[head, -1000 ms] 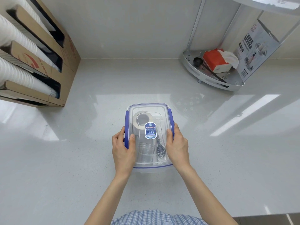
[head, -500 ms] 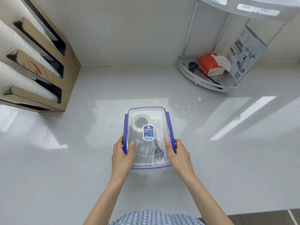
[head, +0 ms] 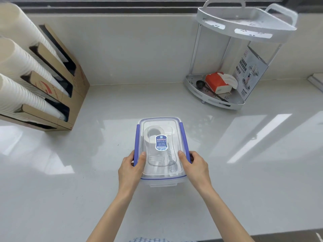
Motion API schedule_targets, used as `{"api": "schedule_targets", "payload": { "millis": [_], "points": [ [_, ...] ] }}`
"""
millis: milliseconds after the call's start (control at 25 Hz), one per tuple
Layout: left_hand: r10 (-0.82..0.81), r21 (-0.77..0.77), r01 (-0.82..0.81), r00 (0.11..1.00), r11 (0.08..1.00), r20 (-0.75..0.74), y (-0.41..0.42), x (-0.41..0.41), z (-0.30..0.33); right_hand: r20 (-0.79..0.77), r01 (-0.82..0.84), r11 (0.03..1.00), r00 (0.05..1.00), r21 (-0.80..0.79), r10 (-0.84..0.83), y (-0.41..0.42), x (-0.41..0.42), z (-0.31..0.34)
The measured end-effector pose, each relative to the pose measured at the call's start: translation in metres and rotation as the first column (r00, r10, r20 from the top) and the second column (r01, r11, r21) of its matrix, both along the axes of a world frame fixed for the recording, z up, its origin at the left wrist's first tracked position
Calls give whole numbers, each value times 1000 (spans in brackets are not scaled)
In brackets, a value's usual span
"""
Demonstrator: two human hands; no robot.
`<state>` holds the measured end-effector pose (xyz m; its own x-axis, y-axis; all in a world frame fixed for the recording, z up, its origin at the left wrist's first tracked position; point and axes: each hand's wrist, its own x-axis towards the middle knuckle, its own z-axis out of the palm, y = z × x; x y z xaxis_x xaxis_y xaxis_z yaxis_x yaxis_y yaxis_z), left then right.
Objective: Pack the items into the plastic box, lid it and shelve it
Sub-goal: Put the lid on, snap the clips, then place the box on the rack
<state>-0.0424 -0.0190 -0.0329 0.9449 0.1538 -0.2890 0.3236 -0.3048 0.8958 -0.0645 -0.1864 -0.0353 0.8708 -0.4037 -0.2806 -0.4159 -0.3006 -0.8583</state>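
Observation:
A clear plastic box (head: pixel 176 131) with blue side clips stands on the white counter, its clear lid on top with a blue label (head: pixel 161 142) in the middle. Through the lid I see a roll of tape, a clear cup and a dark utensil. My left hand (head: pixel 131 167) grips the box's left side at the near end, thumb on the lid. My right hand (head: pixel 194 165) grips the right side the same way. A two-tier white corner shelf (head: pixel 248 28) stands at the back right.
The shelf's lower tier (head: pixel 195 89) holds a red tissue pack (head: pixel 214 82), a black ladle (head: pixel 199 83) and a printed carton (head: pixel 249 74). A cardboard rack of stacked white paper cups (head: pixel 35 75) fills the left. The counter's front edge runs at the bottom right.
My view has tilted up, so the shelf's top tier and a window sill now show. Both hands have slid slightly toward the box's near end and keep their hold on it.

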Motion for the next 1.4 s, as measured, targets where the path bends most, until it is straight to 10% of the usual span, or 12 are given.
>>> {"api": "schedule_targets", "payload": {
  "millis": [1400],
  "points": [
    [-239,-381,408,877,830,417,-190,180,267,443,-2,962,887,-272,128,-224,167,315]
  ]
}}
